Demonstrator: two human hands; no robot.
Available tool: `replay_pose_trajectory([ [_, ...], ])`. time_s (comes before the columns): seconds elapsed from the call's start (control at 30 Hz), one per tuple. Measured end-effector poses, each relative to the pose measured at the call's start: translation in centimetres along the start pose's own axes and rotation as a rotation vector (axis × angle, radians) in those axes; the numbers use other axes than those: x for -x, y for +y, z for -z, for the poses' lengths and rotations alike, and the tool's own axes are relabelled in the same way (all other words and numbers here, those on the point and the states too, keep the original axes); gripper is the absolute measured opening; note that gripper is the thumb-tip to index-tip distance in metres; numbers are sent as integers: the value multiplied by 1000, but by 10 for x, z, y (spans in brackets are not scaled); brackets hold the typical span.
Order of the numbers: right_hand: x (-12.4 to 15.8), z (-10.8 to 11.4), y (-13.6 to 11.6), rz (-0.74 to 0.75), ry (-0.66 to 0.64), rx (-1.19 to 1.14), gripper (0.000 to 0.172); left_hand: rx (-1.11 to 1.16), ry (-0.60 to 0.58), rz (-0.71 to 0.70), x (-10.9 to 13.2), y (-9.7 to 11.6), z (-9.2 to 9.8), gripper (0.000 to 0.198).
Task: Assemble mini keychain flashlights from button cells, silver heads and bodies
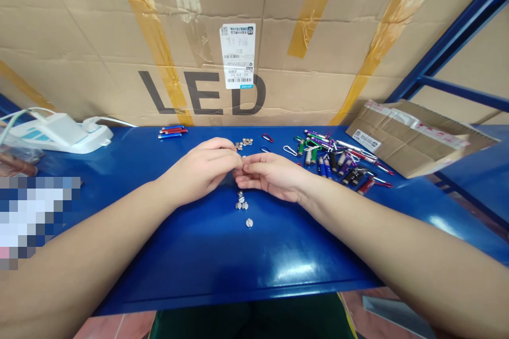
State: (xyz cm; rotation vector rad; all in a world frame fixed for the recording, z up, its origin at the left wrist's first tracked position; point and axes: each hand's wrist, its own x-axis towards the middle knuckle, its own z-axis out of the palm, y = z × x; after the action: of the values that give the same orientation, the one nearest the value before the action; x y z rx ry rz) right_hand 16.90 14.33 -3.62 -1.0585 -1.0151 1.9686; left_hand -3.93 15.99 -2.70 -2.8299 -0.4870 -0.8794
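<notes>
My left hand (204, 167) and my right hand (274, 175) meet fingertip to fingertip over the middle of the blue table (191, 254). Both have their fingers curled and pinched together; whatever small part they hold is hidden between the fingertips. Just below the hands lie a few small silver metal pieces (242, 202), and one more silver piece (249, 222) lies nearer to me. A cluster of silver button cells (243, 143) lies just beyond the hands.
A pile of small coloured keychain flashlights (338, 161) and loose carabiner clips (268, 137) lies to the right. Three flashlights (172, 131) lie at the back left. A white device (59, 132) sits far left, a flattened cardboard packet (417, 135) far right, a large LED carton (199, 37) behind.
</notes>
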Motion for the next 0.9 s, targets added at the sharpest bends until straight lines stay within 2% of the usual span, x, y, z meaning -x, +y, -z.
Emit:
replay_pose_trajectory([
  [0.17, -1, -2, -1, -15, 12, -9, 31, -21, -18, -21, -1, 1, 0, 30],
  [0.4, -4, 2, 2, -3, -17, -12, 29, -41, -18, 31, -1, 2, -1, 31],
  [0.63, -2, -2, 1, -11, 65, 10, 28, -31, -30, 57, 4, -3, 1, 27],
  [0.73, -2, -3, 1, -4, 42, -35, 28, 5, -44, 53, 3, 0, 3, 26],
  [0.8, -3, -2, 1, 1, 18, -81, 26, 28, -65, 45, 2, 1, 2, 27],
  [0.9, -4, 1, 1, -36, 5, -128, 28, 61, -155, 75, 1, 1, -3, 27],
])
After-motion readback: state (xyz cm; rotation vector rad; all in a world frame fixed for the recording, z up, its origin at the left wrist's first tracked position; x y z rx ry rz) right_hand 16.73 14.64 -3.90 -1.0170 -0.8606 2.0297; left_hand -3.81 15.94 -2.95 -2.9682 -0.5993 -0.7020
